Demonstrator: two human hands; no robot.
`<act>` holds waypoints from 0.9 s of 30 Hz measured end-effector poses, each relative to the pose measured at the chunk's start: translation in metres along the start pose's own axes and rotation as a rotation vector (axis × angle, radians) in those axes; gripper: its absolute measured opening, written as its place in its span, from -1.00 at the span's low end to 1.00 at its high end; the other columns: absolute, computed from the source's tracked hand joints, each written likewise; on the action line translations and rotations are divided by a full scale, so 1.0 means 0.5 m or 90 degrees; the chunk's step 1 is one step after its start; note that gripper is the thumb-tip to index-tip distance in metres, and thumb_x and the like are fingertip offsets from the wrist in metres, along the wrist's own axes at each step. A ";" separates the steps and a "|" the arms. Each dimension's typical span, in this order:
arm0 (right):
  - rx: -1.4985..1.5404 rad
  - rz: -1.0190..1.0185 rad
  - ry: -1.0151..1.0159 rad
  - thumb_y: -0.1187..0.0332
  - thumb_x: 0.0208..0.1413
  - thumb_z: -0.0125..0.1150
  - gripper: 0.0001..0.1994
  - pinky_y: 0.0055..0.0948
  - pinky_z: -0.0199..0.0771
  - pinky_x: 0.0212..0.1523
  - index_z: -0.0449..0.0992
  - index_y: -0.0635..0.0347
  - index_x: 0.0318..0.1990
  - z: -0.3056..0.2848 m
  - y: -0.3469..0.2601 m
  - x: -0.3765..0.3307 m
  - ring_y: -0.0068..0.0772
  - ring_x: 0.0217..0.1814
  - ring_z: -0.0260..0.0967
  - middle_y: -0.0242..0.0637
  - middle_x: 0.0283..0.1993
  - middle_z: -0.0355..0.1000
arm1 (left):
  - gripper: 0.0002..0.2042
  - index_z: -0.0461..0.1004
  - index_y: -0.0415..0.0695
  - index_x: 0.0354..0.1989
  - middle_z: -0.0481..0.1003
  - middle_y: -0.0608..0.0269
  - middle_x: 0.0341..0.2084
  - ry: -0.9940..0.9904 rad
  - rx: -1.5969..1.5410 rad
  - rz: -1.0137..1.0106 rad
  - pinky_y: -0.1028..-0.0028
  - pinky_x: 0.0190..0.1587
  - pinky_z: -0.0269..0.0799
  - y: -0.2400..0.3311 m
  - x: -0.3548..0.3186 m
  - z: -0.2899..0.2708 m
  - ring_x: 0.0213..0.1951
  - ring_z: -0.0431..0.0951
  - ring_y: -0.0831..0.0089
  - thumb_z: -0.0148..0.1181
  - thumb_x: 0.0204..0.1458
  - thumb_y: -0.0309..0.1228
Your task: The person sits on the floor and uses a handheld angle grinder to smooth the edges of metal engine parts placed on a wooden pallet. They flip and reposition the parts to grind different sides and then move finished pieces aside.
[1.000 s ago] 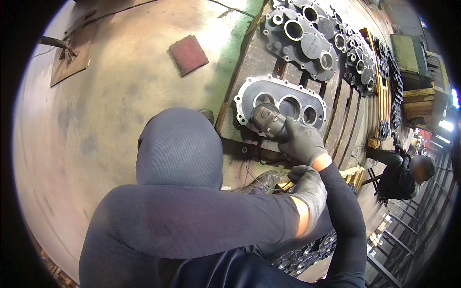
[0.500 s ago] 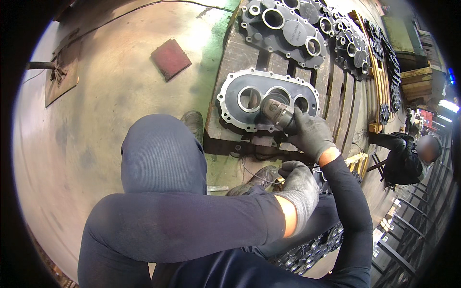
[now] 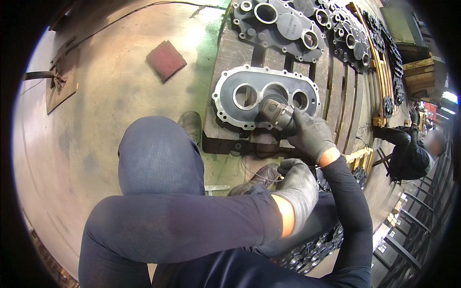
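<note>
1. Cover plate [image 3: 250,115]: smooth, matt dark metal face; bright, shinier metal rim.
2. Power tool [image 3: 277,114]: dull, scuffed-looking metal head.
3. Left glove [image 3: 301,182]: matt, knitted grey cloth.
4. Pallet [image 3: 338,96]: rough, worn wood.
5. Floor [image 3: 110,105]: smooth, glossy under the light.

This is an industrial workshop or factory floor for metal parts. A slatted wooden pallet [image 3: 338,108] carries a flat casting [image 3: 257,79] with three large round openings near its near left corner, and similar dark cast covers [image 3: 290,26] crowd toward its far edge. A handheld power tool [image 3: 277,114] in the gloved right hand [image 3: 311,137] sits over the casting. Beyond the pallet's right edge, more dark parts [image 3: 394,57] line up by a wooden rail [image 3: 382,79]. Smooth, stained concrete-like floor [image 3: 105,105], dark metal bars [image 3: 403,249], bright lights [image 3: 450,97] and a second person [image 3: 408,156] in dark clothing fit such a place.
</note>
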State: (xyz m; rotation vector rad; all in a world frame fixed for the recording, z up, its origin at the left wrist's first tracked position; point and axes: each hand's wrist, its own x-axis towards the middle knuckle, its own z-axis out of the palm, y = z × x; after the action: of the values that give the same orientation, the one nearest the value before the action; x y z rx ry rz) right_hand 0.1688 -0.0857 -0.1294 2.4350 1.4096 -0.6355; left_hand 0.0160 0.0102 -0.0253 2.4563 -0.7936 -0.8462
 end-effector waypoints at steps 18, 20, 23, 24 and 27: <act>-0.043 0.016 0.016 0.23 -0.03 0.51 -0.33 0.12 0.65 -0.09 0.43 0.15 0.27 0.038 0.106 -0.055 0.20 -0.13 0.67 0.04 -0.17 0.66 | -0.64 0.75 -0.08 0.13 0.74 0.08 -0.02 -0.024 0.001 0.017 -0.23 -0.05 0.61 0.025 0.051 0.015 -0.03 0.75 0.02 0.40 0.14 -0.38; -0.054 0.007 0.041 0.23 -0.02 0.52 -0.32 0.13 0.65 -0.10 0.42 0.14 0.29 0.046 0.130 -0.062 0.22 -0.16 0.67 0.05 -0.20 0.65 | -0.64 0.75 -0.06 0.14 0.74 0.09 -0.01 -0.032 -0.006 0.024 -0.25 -0.05 0.61 0.026 0.059 0.012 -0.02 0.75 0.02 0.39 0.15 -0.37; -0.038 0.036 0.042 0.25 -0.02 0.51 -0.32 0.14 0.65 -0.09 0.42 0.09 0.31 0.049 0.163 -0.059 0.23 -0.15 0.67 0.04 -0.20 0.65 | -0.63 0.73 -0.05 0.17 0.74 0.11 0.02 -0.064 -0.003 0.030 -0.26 -0.03 0.59 0.026 0.072 0.007 0.02 0.74 0.02 0.38 0.18 -0.34; -0.044 0.061 0.032 0.26 -0.01 0.50 -0.33 0.13 0.65 -0.09 0.43 0.03 0.31 0.048 0.172 -0.061 0.22 -0.14 0.66 0.04 -0.18 0.66 | -0.63 0.73 -0.05 0.18 0.73 0.11 0.04 -0.071 -0.005 0.028 -0.26 -0.02 0.59 0.027 0.073 0.002 0.03 0.73 0.02 0.38 0.19 -0.32; 0.016 0.132 0.035 0.28 -0.02 0.48 -0.35 0.11 0.65 -0.07 0.45 0.00 0.30 0.042 0.181 -0.072 0.21 -0.11 0.66 0.04 -0.16 0.67 | -0.71 0.77 -0.03 0.06 0.75 0.23 -0.13 -0.044 0.011 0.008 -0.08 -0.06 0.51 0.029 0.076 0.011 -0.09 0.74 0.21 0.33 0.19 -0.32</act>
State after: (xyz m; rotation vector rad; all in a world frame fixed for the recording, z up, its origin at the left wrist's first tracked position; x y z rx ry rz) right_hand 0.2264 -0.1668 -0.1300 2.5927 1.1521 -0.5444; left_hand 0.0318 -0.0260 -0.0370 2.4465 -0.8429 -0.9276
